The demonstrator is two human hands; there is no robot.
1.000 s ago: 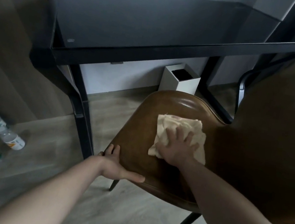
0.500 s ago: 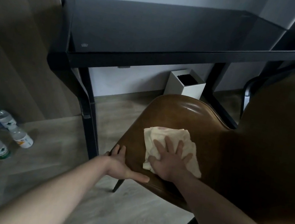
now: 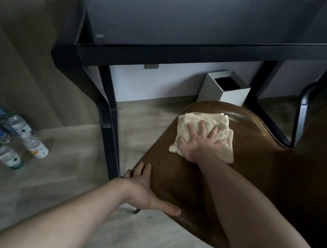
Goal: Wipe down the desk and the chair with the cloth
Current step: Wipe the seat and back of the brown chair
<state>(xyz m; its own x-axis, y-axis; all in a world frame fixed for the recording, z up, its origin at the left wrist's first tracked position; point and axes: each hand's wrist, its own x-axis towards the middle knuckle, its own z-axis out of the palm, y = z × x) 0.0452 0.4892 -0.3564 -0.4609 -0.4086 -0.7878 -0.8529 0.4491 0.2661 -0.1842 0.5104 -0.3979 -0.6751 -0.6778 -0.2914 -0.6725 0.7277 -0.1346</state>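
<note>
Two hands on one brown chair (image 3: 180, 183), one cloth (image 3: 205, 128) under the right one.

The right hand (image 3: 200, 143) lies flat with fingers spread, pressing the cream cloth onto the seat toward its far edge. The left hand (image 3: 143, 189) grips the seat's near left edge, thumb stretched along the top and fingers curled over the rim. One dark glass-topped table (image 3: 197, 21) stands just beyond the chair, with one white bin (image 3: 224, 90) on the floor beneath it. Four plastic bottles (image 3: 10, 139) lie together on the wooden floor (image 3: 51, 181), well apart to the left.
</note>
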